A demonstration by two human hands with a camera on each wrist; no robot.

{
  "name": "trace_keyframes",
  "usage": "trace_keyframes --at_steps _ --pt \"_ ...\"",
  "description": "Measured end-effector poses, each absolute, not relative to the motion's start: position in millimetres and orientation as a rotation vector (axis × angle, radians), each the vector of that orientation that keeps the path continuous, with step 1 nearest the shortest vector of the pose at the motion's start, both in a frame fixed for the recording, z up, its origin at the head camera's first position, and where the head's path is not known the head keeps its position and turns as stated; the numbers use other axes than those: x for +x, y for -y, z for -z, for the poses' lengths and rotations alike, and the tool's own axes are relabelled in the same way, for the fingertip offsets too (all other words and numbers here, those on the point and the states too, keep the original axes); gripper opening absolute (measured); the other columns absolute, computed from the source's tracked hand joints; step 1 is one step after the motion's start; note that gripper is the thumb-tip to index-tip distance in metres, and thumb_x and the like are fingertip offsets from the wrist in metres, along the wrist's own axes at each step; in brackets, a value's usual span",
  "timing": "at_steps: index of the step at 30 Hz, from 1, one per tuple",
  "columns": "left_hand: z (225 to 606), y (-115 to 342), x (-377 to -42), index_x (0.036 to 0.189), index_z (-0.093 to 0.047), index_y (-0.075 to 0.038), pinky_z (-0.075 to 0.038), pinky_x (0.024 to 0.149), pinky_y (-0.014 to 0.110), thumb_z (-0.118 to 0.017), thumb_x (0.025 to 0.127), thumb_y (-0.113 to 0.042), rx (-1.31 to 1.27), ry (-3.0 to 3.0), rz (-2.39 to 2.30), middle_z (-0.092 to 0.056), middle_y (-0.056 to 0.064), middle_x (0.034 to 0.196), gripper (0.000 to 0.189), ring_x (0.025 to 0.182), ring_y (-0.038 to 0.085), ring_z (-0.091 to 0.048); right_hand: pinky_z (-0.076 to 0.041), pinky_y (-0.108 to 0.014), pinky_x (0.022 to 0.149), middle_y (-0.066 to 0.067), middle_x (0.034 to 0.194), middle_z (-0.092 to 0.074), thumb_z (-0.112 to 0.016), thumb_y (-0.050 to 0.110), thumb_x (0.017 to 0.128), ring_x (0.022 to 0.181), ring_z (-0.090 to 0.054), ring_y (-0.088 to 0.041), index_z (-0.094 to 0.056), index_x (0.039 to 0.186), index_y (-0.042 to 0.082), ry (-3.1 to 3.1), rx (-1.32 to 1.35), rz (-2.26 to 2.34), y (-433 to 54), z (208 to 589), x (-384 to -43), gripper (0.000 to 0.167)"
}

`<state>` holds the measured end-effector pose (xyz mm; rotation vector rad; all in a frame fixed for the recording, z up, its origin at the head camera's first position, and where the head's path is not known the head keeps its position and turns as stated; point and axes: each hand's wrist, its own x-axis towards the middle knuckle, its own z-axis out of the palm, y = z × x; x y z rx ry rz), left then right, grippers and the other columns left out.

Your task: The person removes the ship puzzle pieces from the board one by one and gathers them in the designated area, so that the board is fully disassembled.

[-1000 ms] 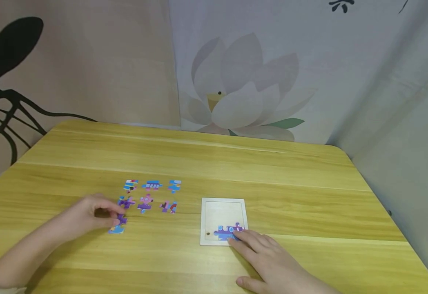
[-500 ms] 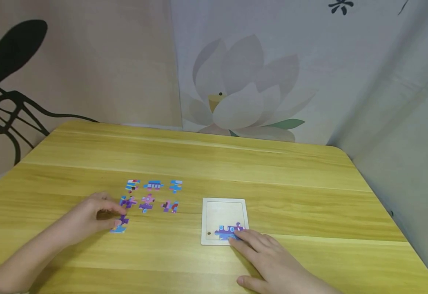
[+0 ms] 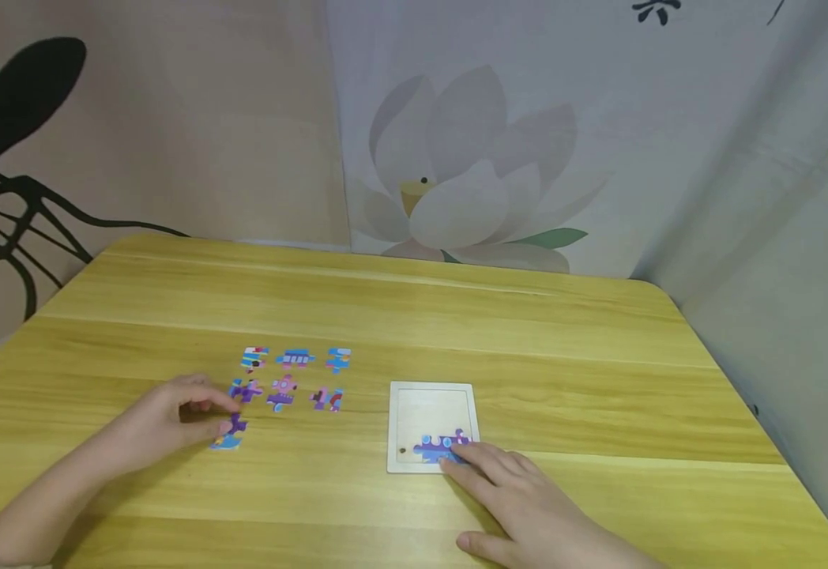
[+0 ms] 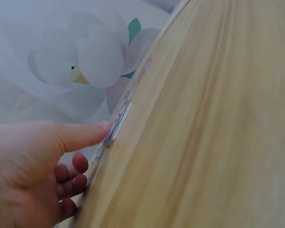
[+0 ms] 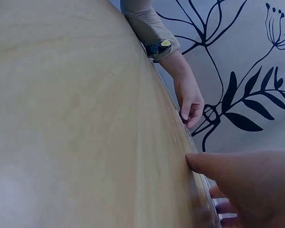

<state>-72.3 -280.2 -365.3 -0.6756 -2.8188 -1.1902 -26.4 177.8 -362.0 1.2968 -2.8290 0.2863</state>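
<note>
In the head view, my left hand pinches a purple and blue jigsaw puzzle piece by thumb and forefinger at its upper left. From the left wrist view, the piece appears edge-on at the thumb tip, slightly tilted. My right hand has its fingers straight, with the fingertips resting over joined purple and blue puzzle pieces and the frame's lower right corner. These joined pieces lie along the bottom of a pale wooden puzzle tray; the fingers cover their right end.
Several loose puzzle pieces lie in two rows beyond the left hand, among them a striped one and a pink and purple one. All of it is on a wooden table. Behind hangs a curtain with printed flowers.
</note>
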Motion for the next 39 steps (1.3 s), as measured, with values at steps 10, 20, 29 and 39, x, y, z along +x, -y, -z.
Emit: trace_keyframes --at_steps 10,20,29,39 --pt "354.4 261.1 -70.6 0.101 -0.072 -0.018 -0.043 0.058 0.025 -0.074 0.085 -0.018 -0.531 2.779 1.237 -0.056 -0.003 0.085 0.016 0.078 0.013 -0.045 -0.037 -0.050 0.100 -0.003 0.150 -0.034 -0.047 0.057 0.094 0.135 -0.034 -0.025 -0.038 0.147 0.028 2.858 1.319 -0.317 -176.9 359.2 -27.0 0.061" --pt "354.5 222.8 -66.6 0.100 -0.073 -0.017 -0.044 0.057 0.025 -0.074 0.085 -0.018 -0.550 2.711 1.346 -0.056 0.000 0.088 0.015 0.076 0.016 -0.047 -0.037 -0.050 0.099 -0.004 0.149 -0.035 -0.047 0.057 0.094 0.134 -0.035 -0.026 -0.040 0.146 0.028 2.844 1.331 -0.299 -177.1 357.3 -27.1 0.060" --pt "358.9 191.6 -69.9 0.098 -0.074 -0.015 -0.049 0.081 0.036 -0.076 0.083 -0.018 -0.580 2.725 1.430 -0.054 -0.002 0.081 0.016 0.100 0.028 -0.054 -0.036 -0.051 0.099 -0.005 0.151 -0.032 -0.047 0.058 0.094 0.134 -0.034 -0.026 -0.041 0.146 0.029 2.882 1.309 -0.325 -176.6 356.8 -26.8 0.060" --pt "358.3 158.6 -73.2 0.098 -0.073 -0.018 -0.045 0.084 0.039 -0.074 0.084 -0.027 -0.699 2.762 1.428 -0.061 -0.008 0.092 0.017 0.084 0.014 -0.053 -0.036 -0.050 0.100 -0.007 0.153 -0.028 -0.048 0.059 0.093 0.136 -0.032 -0.028 -0.041 0.145 0.031 2.904 1.273 -0.360 -177.1 357.0 -26.0 0.059"
